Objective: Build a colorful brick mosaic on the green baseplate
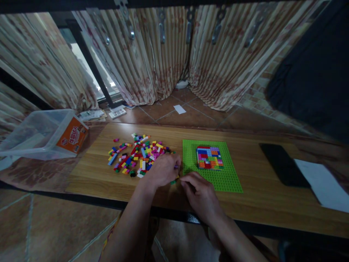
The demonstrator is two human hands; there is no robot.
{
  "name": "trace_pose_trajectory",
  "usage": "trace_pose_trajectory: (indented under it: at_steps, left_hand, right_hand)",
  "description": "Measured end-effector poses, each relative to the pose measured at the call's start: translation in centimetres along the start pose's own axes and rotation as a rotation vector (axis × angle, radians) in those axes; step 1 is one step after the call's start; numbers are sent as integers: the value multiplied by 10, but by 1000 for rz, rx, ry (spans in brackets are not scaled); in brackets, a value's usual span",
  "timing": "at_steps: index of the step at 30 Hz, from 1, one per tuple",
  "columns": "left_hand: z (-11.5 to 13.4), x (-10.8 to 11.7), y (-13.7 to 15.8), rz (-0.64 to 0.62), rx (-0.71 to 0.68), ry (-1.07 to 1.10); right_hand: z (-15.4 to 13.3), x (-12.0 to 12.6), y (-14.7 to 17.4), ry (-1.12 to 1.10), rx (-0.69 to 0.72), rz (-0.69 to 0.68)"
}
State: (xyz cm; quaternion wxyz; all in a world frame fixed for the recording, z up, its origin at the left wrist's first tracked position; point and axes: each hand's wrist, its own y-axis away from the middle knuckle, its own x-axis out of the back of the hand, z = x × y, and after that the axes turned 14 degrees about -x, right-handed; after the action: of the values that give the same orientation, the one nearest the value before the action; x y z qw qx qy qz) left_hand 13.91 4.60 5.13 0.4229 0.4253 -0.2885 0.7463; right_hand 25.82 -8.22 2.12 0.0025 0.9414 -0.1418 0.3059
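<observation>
Wooden tabletop (251, 165): loose bricks (143, 153), partly hidden by our left hand (163, 171); green baseplate (231, 178) bearing a brick block (209, 158), near-left corner covered by our right hand (201, 193). Fingers curled; either grip we cannot tell. Clear bin (35, 133) left; black pad (283, 165), white paper (324, 185) right.

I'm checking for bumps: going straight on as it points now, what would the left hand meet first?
Most likely the left edge of the green baseplate, just ahead of the left hand. The hand's height is hard to judge, so it might pass above that edge.
</observation>
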Motion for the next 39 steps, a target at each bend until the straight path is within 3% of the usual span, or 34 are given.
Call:
trace_pose_trajectory:
  at_steps: [9, 15, 20, 29, 39]
  left_hand:
    - [-7, 0, 2, 146, -49, 394]
    - [-2, 0, 1, 236, -126, 617]
    - [2, -1, 0, 233, -144, 647]
    - [14, -7, -2, 107, -102, 713]
    - [16, -11, -3, 137, -186, 570]
  right_hand:
    - [6, 7, -4, 12, -15, 68]
    - [7, 12, -7, -28, -157, 218]
    - [6, 14, -8, -107, -191, 238]
    - [6, 16, -8, -132, -176, 206]
    - [11, 17, -8, -314, -361, 171]
